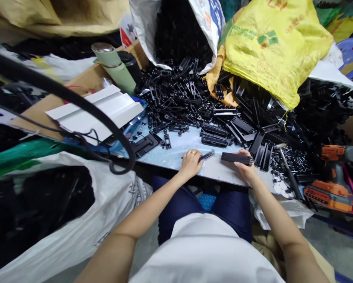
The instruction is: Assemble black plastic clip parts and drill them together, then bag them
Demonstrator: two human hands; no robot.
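My left hand (191, 162) is closed near the table's front edge, its fingers round a slim black plastic arm (208, 155) with a round hole at its tip. To the right, my right hand (246, 165) grips the end of a wider black slotted bracket (233, 157), thumb below and fingers behind. The two parts are apart. Behind them lies a stack of long black brackets (214, 135). More slotted black brackets (263, 154) stand close to the right of my right hand. A flat black plate (146, 145) lies to the left.
A heap of small black parts (176, 94) spills from a white sack (143, 31). At right are a hammer (291, 175), loose screws (297, 157) and an orange cordless drill (331, 177). A black cable (85, 110) arches at left, near a green bottle (117, 68). A yellow bag (273, 51) hangs over parts.
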